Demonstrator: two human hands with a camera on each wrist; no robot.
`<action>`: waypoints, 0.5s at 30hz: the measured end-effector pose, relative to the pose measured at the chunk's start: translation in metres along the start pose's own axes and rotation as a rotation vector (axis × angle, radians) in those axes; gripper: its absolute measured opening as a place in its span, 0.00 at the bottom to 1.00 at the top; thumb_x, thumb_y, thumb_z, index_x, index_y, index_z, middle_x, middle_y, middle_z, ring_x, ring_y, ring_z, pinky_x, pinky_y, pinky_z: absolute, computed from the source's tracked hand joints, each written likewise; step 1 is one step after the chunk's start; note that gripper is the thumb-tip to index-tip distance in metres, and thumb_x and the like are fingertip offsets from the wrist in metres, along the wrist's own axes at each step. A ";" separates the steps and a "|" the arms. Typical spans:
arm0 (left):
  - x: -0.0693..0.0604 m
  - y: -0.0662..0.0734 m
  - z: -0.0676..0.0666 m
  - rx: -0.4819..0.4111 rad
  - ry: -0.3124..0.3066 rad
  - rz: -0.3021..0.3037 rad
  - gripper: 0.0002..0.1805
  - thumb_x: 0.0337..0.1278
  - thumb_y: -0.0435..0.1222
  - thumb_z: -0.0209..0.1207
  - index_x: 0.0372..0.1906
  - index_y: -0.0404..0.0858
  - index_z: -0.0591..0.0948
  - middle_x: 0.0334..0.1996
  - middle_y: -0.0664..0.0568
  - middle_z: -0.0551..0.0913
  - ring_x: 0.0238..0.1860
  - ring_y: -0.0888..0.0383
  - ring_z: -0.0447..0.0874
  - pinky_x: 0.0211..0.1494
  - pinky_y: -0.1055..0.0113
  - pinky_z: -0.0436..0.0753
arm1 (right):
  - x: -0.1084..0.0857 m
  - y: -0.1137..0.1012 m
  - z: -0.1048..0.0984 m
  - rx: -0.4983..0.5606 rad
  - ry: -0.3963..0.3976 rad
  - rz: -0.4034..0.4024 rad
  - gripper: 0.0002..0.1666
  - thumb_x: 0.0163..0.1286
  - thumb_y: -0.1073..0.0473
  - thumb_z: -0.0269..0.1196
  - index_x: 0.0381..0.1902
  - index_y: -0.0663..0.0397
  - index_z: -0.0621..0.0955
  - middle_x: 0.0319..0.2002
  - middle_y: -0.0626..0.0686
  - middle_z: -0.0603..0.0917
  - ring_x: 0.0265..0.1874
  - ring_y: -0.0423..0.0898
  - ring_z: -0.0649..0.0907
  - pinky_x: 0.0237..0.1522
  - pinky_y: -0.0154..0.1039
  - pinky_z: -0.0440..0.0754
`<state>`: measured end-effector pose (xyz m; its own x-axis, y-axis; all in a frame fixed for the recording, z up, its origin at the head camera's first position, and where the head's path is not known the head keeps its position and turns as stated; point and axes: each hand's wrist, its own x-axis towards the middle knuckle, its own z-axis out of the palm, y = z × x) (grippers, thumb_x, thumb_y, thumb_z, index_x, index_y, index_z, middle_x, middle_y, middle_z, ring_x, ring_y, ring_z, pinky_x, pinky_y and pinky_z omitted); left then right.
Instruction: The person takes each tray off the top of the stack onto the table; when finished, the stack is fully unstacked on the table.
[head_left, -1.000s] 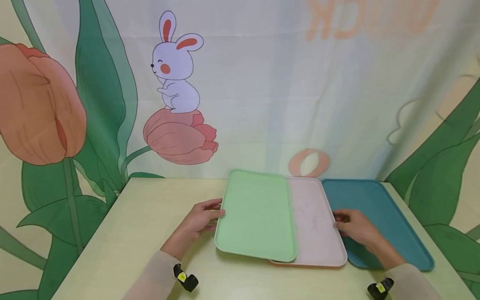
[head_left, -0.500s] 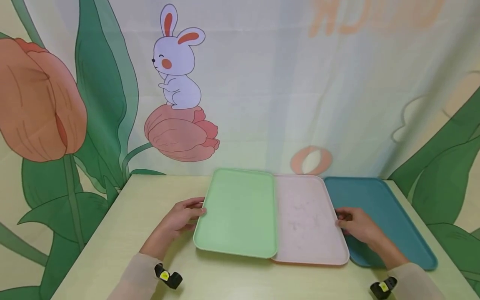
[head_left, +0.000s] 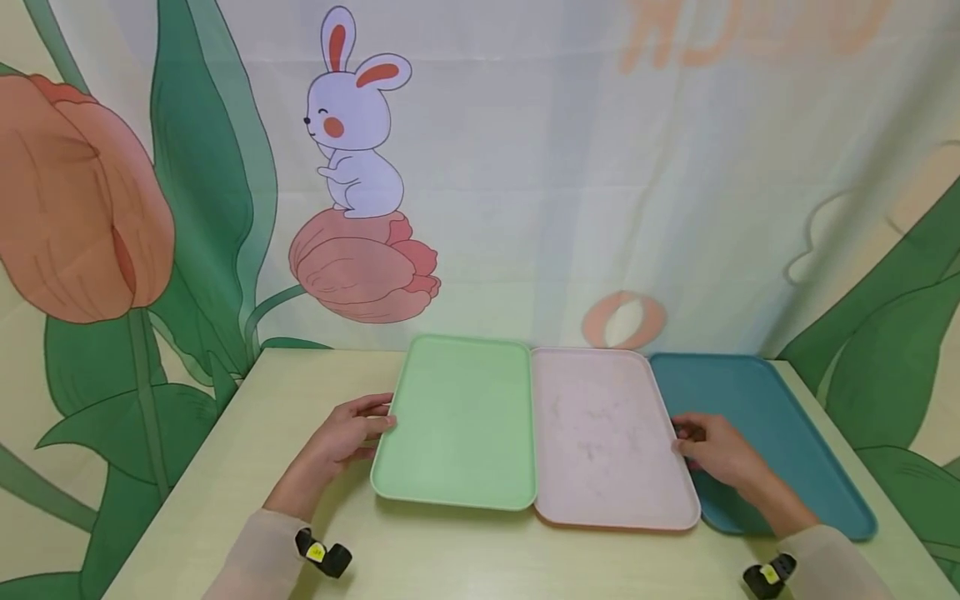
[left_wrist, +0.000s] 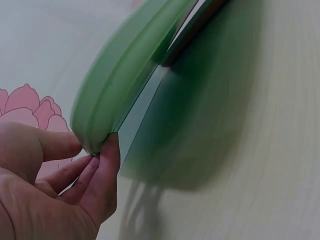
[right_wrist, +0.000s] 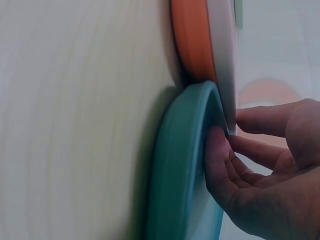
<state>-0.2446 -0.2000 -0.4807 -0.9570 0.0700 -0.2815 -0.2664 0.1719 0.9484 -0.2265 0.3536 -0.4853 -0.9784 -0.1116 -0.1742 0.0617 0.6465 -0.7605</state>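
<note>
With thumb and fingers my left hand pinches the left rim of a light green rectangular tray. In the left wrist view the green tray is tilted and held off the table, casting a shadow. A pale pink tray is directly to its right, and my right hand pinches the pink tray's right rim. Under the pink one lies an orange tray, mostly hidden. The right fingers reach over the left part of a teal tray, as the right wrist view shows.
A pale wood-grain table bears the trays. Behind it hangs a curtain printed with a rabbit and tulips. The teal tray lies near the table's right edge.
My left hand has drawn the green tray leftwards off the pink one, uncovering more of the pink tray. The right hand has stayed nearly in place on the pink rim.
</note>
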 end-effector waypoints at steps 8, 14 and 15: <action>0.001 -0.008 -0.004 0.006 0.012 -0.005 0.30 0.75 0.35 0.62 0.77 0.35 0.71 0.66 0.38 0.77 0.47 0.54 0.86 0.44 0.58 0.86 | 0.000 -0.001 0.000 -0.010 0.006 0.000 0.29 0.79 0.64 0.61 0.71 0.78 0.70 0.50 0.62 0.81 0.49 0.55 0.82 0.44 0.49 0.89; 0.002 -0.014 -0.001 0.007 0.010 -0.004 0.29 0.75 0.33 0.61 0.76 0.34 0.72 0.66 0.37 0.78 0.47 0.54 0.86 0.46 0.60 0.86 | -0.004 -0.004 -0.001 -0.015 0.010 0.003 0.29 0.79 0.65 0.61 0.70 0.78 0.70 0.50 0.63 0.81 0.48 0.56 0.82 0.43 0.48 0.89; 0.002 -0.014 0.000 0.011 0.015 -0.003 0.29 0.75 0.33 0.62 0.76 0.34 0.72 0.66 0.37 0.78 0.47 0.54 0.86 0.46 0.61 0.86 | -0.004 -0.004 -0.001 -0.014 0.011 0.005 0.29 0.79 0.65 0.61 0.70 0.78 0.70 0.50 0.63 0.81 0.48 0.56 0.82 0.43 0.48 0.89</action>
<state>-0.2432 -0.2025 -0.4946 -0.9577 0.0551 -0.2824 -0.2683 0.1830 0.9458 -0.2228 0.3523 -0.4806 -0.9801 -0.1005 -0.1710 0.0635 0.6577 -0.7506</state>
